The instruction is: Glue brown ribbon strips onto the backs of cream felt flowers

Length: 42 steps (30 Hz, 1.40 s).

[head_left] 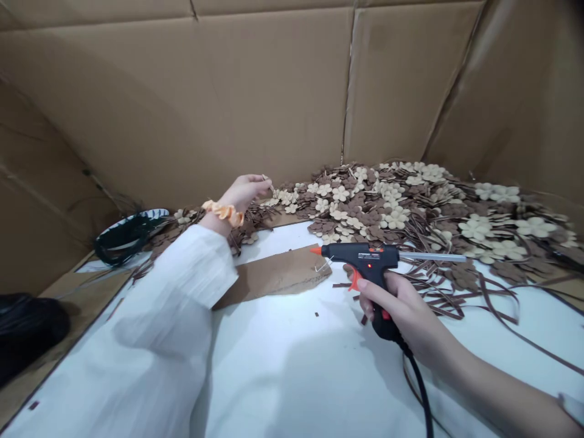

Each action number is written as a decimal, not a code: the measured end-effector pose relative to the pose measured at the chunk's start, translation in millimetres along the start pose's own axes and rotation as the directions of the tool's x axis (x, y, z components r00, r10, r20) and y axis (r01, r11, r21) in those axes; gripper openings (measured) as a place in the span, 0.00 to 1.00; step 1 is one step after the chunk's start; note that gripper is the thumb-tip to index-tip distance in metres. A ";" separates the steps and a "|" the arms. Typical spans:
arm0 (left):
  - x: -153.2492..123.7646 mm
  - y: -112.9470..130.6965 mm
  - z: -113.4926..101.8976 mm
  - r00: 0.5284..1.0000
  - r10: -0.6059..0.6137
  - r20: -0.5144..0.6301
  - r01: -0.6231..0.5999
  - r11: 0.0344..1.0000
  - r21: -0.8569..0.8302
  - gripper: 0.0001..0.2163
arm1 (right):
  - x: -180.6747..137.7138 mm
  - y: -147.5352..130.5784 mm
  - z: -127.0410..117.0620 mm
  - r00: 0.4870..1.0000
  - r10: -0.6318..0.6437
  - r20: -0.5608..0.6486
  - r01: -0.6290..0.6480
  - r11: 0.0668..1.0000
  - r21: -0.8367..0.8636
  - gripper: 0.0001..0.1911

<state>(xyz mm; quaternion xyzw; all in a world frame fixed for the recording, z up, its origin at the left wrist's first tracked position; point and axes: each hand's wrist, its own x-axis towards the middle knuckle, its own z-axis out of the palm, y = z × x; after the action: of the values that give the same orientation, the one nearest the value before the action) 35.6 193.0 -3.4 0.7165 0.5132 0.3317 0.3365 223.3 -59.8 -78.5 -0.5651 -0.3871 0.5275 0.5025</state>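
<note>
My right hand (396, 304) grips the handle of a black glue gun (365, 258) with an orange nozzle and trigger; its nozzle points left over a brown cardboard scrap (274, 277). A glue stick (433, 257) juts from the gun's back. My left hand (246, 191), in a white sleeve with an orange scrunchie (223, 212) at the wrist, reaches far out and pinches a small cream piece (268, 180) at the edge of a pile of felt flowers (365, 201). The pile holds brown and cream flowers.
Cardboard walls (228, 91) enclose the white work surface (296, 365). Brown felt strips (456, 298) lie tangled at the right. A dark coil on a plate (125, 234) sits far left, and a black object (27, 328) at the left edge. The gun's black cord (422, 389) trails toward me.
</note>
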 end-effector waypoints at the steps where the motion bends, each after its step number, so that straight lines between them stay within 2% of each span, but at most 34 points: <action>1: -17.7 2.8 -0.3 0.999 0.019 0.033 -0.017 0.998 -0.055 0.06 | -0.4 0.1 0.1 1.000 0.013 -0.003 -0.013 0.999 0.036 0.18; 4: -82.9 -0.8 8.8 0.985 0.069 0.156 -0.040 0.983 -0.180 0.07 | -2.3 -0.3 1.1 0.999 0.034 0.011 -0.035 0.994 0.104 0.17; 6: -127.9 -11.1 20.6 0.960 0.069 0.272 0.041 0.924 -0.380 0.08 | -4.3 -0.7 1.7 0.998 0.034 0.044 -0.038 0.997 0.071 0.19; 8: -165.2 -23.2 33.7 0.934 -0.083 0.347 0.252 0.841 -0.479 0.15 | -6.4 -0.5 2.1 0.996 0.029 0.083 -0.028 1.000 -0.013 0.22; 9: -179.4 -28.6 39.7 0.932 -0.153 0.329 0.314 0.796 -0.517 0.17 | -7.2 -0.1 2.1 0.995 0.023 0.101 -0.017 0.998 -0.066 0.23; 12: -203.5 -39.9 53.0 0.926 -0.227 0.303 0.366 0.739 -0.565 0.18 | -8.4 2.7 2.2 0.992 0.002 0.124 0.024 0.979 -0.204 0.23; 16: -209.1 -45.2 59.1 0.944 -0.196 0.264 0.319 0.741 -0.591 0.19 | -6.7 8.9 3.7 0.994 0.017 0.108 0.016 0.954 -0.299 0.24; 19: -210.1 -46.2 59.3 0.944 -0.170 0.282 0.306 0.765 -0.567 0.19 | -5.7 13.3 4.8 0.997 0.038 0.070 -0.012 0.938 -0.347 0.25; 22: -211.7 -46.9 58.8 0.948 -0.147 0.283 0.284 0.791 -0.541 0.19 | -7.0 15.7 4.7 0.995 0.053 0.083 -0.017 0.923 -0.386 0.24; 29: -212.3 -51.5 59.7 0.953 -0.092 0.287 0.241 0.804 -0.544 0.19 | -14.1 11.4 7.5 0.994 0.033 0.102 0.009 0.923 -0.385 0.21; 35: -213.6 -50.6 58.3 0.952 0.001 0.306 0.176 0.817 -0.549 0.21 | -14.4 10.7 10.8 0.992 -0.010 0.125 0.059 0.916 -0.396 0.17; 42: -215.2 -44.1 57.3 0.945 -0.011 0.328 0.195 0.824 -0.532 0.21 | -12.7 11.3 10.1 0.993 -0.017 0.116 0.066 0.899 -0.433 0.16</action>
<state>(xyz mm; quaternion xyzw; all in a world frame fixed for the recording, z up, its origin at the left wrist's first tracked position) 5.6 -10.6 -99.4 0.6009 0.3729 0.3310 0.6248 210.5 -72.6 -86.3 -0.6252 -0.5342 0.4468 0.3523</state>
